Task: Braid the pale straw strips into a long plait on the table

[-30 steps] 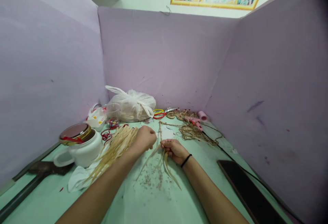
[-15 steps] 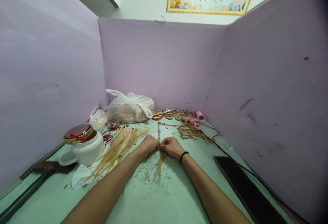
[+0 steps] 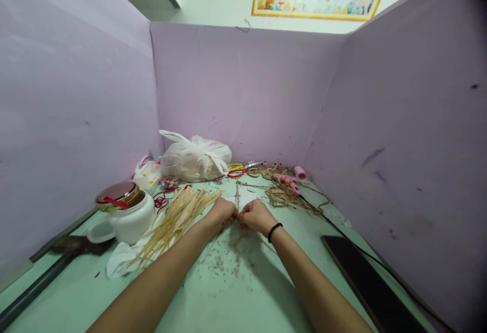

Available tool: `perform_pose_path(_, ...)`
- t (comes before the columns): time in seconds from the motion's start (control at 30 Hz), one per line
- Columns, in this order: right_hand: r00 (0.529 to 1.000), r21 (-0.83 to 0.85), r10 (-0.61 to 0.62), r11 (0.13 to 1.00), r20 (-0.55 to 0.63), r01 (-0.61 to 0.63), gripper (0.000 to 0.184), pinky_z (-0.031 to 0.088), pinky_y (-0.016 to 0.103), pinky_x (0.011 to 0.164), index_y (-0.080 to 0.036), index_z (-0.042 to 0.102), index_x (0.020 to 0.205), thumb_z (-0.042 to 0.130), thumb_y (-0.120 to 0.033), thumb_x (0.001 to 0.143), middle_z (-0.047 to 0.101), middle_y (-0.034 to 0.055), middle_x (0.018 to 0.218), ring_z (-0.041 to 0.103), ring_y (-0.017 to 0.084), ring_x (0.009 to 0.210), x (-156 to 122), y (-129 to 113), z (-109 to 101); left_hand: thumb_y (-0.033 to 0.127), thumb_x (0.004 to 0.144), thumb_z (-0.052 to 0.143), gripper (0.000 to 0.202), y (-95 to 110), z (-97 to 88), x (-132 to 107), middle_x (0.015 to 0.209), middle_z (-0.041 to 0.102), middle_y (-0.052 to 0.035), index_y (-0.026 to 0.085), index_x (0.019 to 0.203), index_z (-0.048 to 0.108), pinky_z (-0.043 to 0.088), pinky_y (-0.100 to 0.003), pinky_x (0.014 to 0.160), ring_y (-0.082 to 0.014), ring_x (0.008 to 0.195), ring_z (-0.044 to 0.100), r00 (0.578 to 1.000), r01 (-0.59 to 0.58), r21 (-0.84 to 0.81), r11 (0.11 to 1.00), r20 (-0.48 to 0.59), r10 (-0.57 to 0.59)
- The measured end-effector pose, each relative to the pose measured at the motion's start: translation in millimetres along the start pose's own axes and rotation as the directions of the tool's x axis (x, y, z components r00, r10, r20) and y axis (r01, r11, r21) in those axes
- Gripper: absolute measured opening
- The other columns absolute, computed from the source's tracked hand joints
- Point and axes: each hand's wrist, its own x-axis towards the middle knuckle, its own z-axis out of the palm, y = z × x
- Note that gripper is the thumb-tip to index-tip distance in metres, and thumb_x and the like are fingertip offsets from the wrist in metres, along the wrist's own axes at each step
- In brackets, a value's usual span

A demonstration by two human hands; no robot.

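My left hand [image 3: 222, 213] and my right hand [image 3: 255, 216] meet knuckle to knuckle at the middle of the green table [image 3: 236, 297], both closed in a pinch on a thin plaited straw strand [image 3: 237, 197] that runs away from them. Loose straw ends [image 3: 262, 240] trail under my right wrist, which wears a black band. A bundle of pale straw strips [image 3: 173, 221] lies just left of my left hand.
A white mug with a gold lid [image 3: 124, 213] stands at the left. A white plastic bag [image 3: 194, 158], scissors [image 3: 241, 168], a jute cord tangle [image 3: 285, 196] and a pink glue gun [image 3: 287, 180] lie at the back. A dark tablet [image 3: 365, 282] is at right. Purple partitions enclose the table.
My hands have come together from slightly apart and now pinch the strand at one spot. The hanging straw ends, spread a second ago, are gathered and lie lower under my right wrist.
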Motion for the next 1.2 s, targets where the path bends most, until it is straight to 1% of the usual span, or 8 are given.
perform_pose_path(0.13, 0.993, -0.165, -0.082, 0.984, -0.084, 0.067, 0.014, 0.027, 0.02, 0.04, -0.014, 0.058, 0.042, 0.051, -0.01, 0.054, 0.055, 0.0031, 0.039, 0.047, 0.011, 0.041, -10, -12, 8, 0.013, 0.053, 0.048, 0.019, -1, -5.7, 1, 0.033, 0.03, 0.0049, 0.017, 0.042, 0.034, 0.012, -0.021, 0.035, -0.0048, 0.031, 0.023, 0.998, 0.027, -0.015, 1.0, 0.06, -0.026)
perform_pose_path(0.3, 0.992, -0.05, -0.025, 0.998, 0.126, 0.031, 0.01, 0.032, 0.017, 0.04, -0.014, 0.063, 0.051, 0.054, -0.015, 0.057, 0.06, 0.0025, 0.047, 0.053, 0.01, 0.044, -4, -8, -1, 0.013, 0.052, 0.05, 0.017, -11, -11.2, 10, 0.032, 0.028, 0.006, 0.016, 0.042, 0.036, 0.008, -0.022, 0.036, -0.004, 0.03, 0.02, 0.987, 0.009, -0.041, 0.999, 0.164, -0.002)
perform_pose_path(0.47, 0.988, 0.065, 0.06, 0.997, -0.142, -0.051, 0.01, 0.034, 0.016, 0.039, -0.013, 0.062, 0.06, 0.054, -0.018, 0.063, 0.064, 0.0037, 0.058, 0.054, 0.01, 0.048, 8, 9, -15, 0.021, 0.055, 0.052, 0.016, -15, -14.4, 15, 0.037, 0.028, 0.0076, 0.016, 0.047, 0.039, 0.005, -0.021, 0.036, -0.0027, 0.031, 0.018, 0.952, 0.022, -0.121, 0.992, 0.306, 0.016)
perform_pose_path(0.57, 0.989, 0.266, 0.133, 0.953, 0.07, -0.147, 0.013, 0.035, 0.016, 0.037, -0.013, 0.059, 0.059, 0.054, -0.021, 0.068, 0.063, 0.0031, 0.058, 0.052, 0.008, 0.045, 5, 7, -7, 0.021, 0.057, 0.05, 0.018, -14, -15.5, 13, 0.038, 0.025, 0.008, 0.017, 0.046, 0.036, 0.006, -0.021, 0.036, -0.0027, 0.031, 0.016, 0.943, 0.006, -0.144, 0.99, 0.331, 0.042)
perform_pose_path(0.83, 0.941, 0.192, 0.216, 0.943, 0.262, -0.27, 0.008, 0.032, 0.014, 0.032, -0.011, 0.058, 0.056, 0.056, -0.011, 0.063, 0.058, 0.0001, 0.048, 0.049, 0.006, 0.037, 0, 12, -25, 0.016, 0.054, 0.052, 0.018, -12, -3.4, 6, 0.035, 0.027, 0.0066, 0.017, 0.044, 0.037, 0.012, -0.021, 0.037, -0.0047, 0.033, 0.021, 0.981, -0.008, -0.05, 0.999, 0.194, 0.017)
perform_pose_path(0.97, 0.985, 0.019, 0.158, 0.987, -0.064, -0.157, 0.005, 0.033, 0.014, 0.034, -0.012, 0.061, 0.064, 0.058, -0.012, 0.061, 0.059, 0.0016, 0.051, 0.054, 0.009, 0.045, 5, 14, -43, 0.018, 0.054, 0.057, 0.007, -19, 15.8, 1, 0.044, 0.045, 0.0008, 0.014, 0.051, 0.052, 0.026, -0.021, 0.044, -0.0113, 0.047, 0.044, 0.983, -0.134, 0.238, 0.962, -0.095, 0.16)
perform_pose_path(1.03, 0.987, 0.058, 0.082, 0.995, -0.138, -0.075, 0.009, 0.033, 0.014, 0.035, -0.013, 0.062, 0.071, 0.057, -0.016, 0.064, 0.062, 0.0027, 0.059, 0.057, 0.01, 0.051, 12, 4, -37, 0.02, 0.057, 0.055, 0.008, -22, 23.9, -2, 0.058, 0.057, -0.0051, 0.014, 0.059, 0.06, 0.032, -0.023, 0.049, -0.0163, 0.058, 0.054, 0.951, -0.171, 0.392, 0.904, -0.174, 0.256)
perform_pose_path(1.2, 0.998, 0.092, 0.063, 0.994, -0.001, -0.063, 0.01, 0.033, 0.013, 0.036, -0.012, 0.059, 0.075, 0.053, -0.019, 0.071, 0.065, 0.0049, 0.067, 0.057, 0.008, 0.052, 47, -40, 5, 0.019, 0.057, 0.053, 0.021, -25, 28.0, -8, 0.074, 0.064, -0.0128, 0.013, 0.073, 0.066, 0.039, -0.026, 0.055, -0.0236, 0.07, 0.06, 0.955, -0.172, 0.458, 0.872, -0.138, 0.261)
